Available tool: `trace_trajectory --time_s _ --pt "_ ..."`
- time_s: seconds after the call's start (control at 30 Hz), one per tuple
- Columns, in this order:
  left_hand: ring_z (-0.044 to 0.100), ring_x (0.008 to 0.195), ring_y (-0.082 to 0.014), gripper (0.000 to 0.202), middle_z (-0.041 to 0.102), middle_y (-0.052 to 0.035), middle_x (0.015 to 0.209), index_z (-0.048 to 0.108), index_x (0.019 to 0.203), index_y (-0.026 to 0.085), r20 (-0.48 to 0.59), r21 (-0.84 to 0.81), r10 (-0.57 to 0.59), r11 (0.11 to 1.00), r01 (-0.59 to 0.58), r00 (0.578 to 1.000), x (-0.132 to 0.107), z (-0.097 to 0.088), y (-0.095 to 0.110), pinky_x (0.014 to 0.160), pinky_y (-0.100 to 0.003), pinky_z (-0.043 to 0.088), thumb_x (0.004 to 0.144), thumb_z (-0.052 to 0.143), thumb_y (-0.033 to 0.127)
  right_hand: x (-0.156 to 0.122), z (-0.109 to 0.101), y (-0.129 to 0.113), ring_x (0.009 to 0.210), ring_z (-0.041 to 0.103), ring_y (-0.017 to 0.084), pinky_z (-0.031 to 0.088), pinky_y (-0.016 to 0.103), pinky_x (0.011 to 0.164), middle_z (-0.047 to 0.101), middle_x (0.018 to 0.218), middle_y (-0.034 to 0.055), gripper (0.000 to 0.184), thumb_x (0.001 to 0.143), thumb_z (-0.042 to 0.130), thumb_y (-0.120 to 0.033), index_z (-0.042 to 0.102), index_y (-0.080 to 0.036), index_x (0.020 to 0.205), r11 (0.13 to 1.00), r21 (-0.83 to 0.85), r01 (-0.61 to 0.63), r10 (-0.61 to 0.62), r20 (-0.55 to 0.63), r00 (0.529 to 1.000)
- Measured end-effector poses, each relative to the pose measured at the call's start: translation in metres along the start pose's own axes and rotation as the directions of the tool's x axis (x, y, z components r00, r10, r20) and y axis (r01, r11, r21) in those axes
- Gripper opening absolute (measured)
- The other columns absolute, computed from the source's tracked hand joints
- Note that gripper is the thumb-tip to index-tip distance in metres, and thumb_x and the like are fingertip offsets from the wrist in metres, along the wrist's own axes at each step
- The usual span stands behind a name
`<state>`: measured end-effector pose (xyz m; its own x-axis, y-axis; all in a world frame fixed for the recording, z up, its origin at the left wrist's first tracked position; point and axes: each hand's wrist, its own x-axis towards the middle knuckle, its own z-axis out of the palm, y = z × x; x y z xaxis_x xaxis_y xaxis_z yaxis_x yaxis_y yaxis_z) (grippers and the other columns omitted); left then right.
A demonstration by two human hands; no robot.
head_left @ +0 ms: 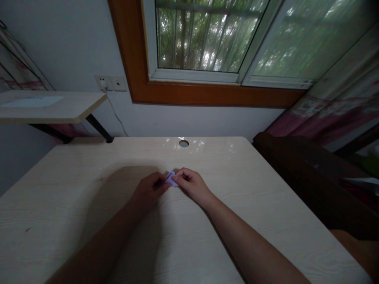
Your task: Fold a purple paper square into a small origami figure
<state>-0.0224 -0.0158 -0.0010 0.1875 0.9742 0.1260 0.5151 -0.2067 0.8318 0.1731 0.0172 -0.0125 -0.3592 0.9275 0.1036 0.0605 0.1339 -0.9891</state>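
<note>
A small piece of pale purple paper (170, 179), seemingly folded, is held between my two hands over the middle of the desk. My left hand (150, 186) pinches its left side between thumb and fingers. From the right, my right hand (192, 181) has thumb and fingers closed on the paper's other side. The fingers cover part of it, so its full shape is hidden. Beneath both hands lies the light wood-grain desk (189, 236).
A raised shelf (79, 108) on black legs stands at the back left, with a sheet of paper (32, 101) on it. A round cable hole (184, 143) sits near the desk's back edge. Dark furniture (302, 169) flanks the right side, below a curtain (334, 98).
</note>
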Motion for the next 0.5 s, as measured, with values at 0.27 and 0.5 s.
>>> trace_trajectory --time_s 0.27,0.5 --pt "0.064 0.079 -0.0169 0.032 0.068 -0.0033 0.089 0.060 0.106 0.019 -0.034 -0.177 -0.020 0.984 0.014 0.999 0.0005 0.0010 0.0028 0.071 -0.027 0.049 0.084 0.065 0.042 -0.0049 -0.0003 -0.0074 0.063 0.052 0.012 0.038 0.024 0.060 0.061 0.071 -0.0004 0.026 0.088 0.062 -0.044 0.065 -0.019 0.081 0.974 -0.201 0.102 -0.093 0.056 0.994" --pt "0.064 0.082 -0.0169 0.029 0.067 -0.0037 0.090 0.060 0.109 0.020 0.009 -0.239 -0.019 0.971 0.020 1.000 0.0008 0.0006 -0.0006 0.074 -0.028 0.050 0.085 0.063 0.035 -0.0043 0.0001 -0.0074 0.064 0.052 0.013 0.039 0.024 0.060 0.060 0.071 -0.0005 0.026 0.090 0.061 -0.045 0.064 -0.020 0.081 0.973 -0.198 0.116 -0.104 0.071 0.992"
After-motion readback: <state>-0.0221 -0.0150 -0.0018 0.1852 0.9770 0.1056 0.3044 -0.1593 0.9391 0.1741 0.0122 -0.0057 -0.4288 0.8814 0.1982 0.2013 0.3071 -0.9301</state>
